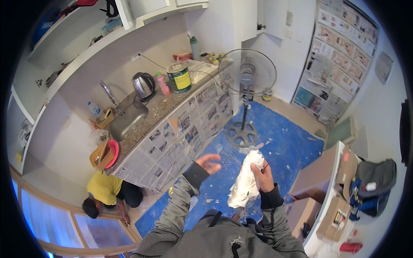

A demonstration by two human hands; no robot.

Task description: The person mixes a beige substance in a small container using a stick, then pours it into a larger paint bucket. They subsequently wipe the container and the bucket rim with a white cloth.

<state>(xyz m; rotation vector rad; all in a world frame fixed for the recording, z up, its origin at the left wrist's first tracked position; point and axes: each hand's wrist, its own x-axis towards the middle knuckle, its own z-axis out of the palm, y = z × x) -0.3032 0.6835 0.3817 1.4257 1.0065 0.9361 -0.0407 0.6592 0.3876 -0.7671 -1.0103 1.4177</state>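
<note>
My right hand [264, 177] grips a crumpled white bundle [245, 182] along its upper right side, with the thumb on its near face. The bundle is long, creased and ragged at its lower end; cloth or thin plastic, I cannot tell which. My left hand [209, 163] is off to the left of it, touching nothing, with its fingers apart and partly curled. Both hands are in front of my body, above the blue floor sheet [284, 135].
A standing fan [246, 76] rises ahead. Along the left runs a counter with a sink [128, 121], an electric kettle [143, 86] and a paint can [179, 77]. A person in a yellow shirt [104, 188] crouches at lower left. Cardboard boxes [316, 180] and a backpack [376, 185] are at right.
</note>
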